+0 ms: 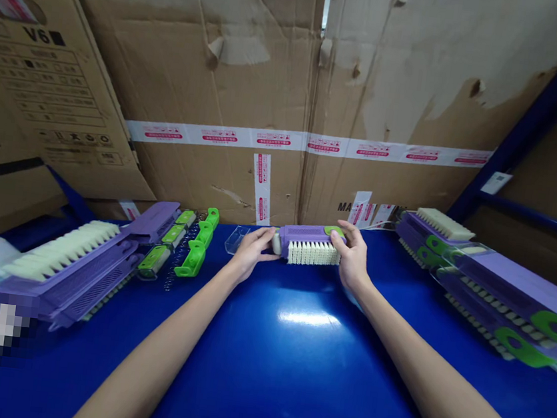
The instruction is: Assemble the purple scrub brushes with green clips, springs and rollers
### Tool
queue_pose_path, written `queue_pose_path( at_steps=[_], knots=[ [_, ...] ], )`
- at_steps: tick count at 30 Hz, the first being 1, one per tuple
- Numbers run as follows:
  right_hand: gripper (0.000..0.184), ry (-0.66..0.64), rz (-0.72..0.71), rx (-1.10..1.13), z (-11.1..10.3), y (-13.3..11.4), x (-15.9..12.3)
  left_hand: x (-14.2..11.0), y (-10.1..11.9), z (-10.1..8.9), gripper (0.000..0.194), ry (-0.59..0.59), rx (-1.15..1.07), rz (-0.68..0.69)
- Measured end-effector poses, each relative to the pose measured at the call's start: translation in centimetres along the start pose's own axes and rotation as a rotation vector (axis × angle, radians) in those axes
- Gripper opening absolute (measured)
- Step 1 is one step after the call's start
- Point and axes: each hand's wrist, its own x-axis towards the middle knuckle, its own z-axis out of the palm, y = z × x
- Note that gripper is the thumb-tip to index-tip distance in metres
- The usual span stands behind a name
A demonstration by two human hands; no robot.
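Observation:
Both of my hands hold a purple brush [306, 232] level above the blue surface, its cream bristles facing me. My left hand [252, 251] is closed at its left end, with thumb and fingers around a small pale end piece [277, 241]; whether that piece is fixed to the brush I cannot tell. Gripping the right end is my right hand [353, 261], its thumb on the front near a green patch [334, 230] and its fingers behind. Left of my left hand lies a small clear plastic tray [235, 239].
Purple brushes [100, 276] are stacked at the left, near green parts [197, 253] and thin coil springs [180, 251]. More purple brushes [516, 283] with green ends are stacked at the right. Taped cardboard boxes [220, 102] stand behind the blue table [290, 371]; a blue post [524, 123] rises at the right.

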Motion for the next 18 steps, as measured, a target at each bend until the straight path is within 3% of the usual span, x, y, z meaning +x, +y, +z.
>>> queue_pose_path(
  at_steps=[3, 5, 13, 18],
  knots=[
    [0.04, -0.011, -0.052, -0.041, 0.16, -0.44, -0.19, 0.01, 0.31, -0.18, 0.057, -0.104, -0.042, -0.2],
    [0.04, -0.017, -0.066, -0.066, 0.21, -0.54, -0.29, 0.09, 0.35, -0.33, 0.061, -0.139, -0.056, -0.264],
    [0.041, -0.003, 0.003, -0.007, 0.25, -0.04, -0.44, 0.19, 0.36, -0.14, 0.046, -0.058, -0.051, -0.251],
    [0.042, 0.007, 0.019, 0.005, 0.17, 0.19, -0.42, 0.23, 0.26, -0.08, 0.05, -0.031, -0.041, -0.234]
  ],
)
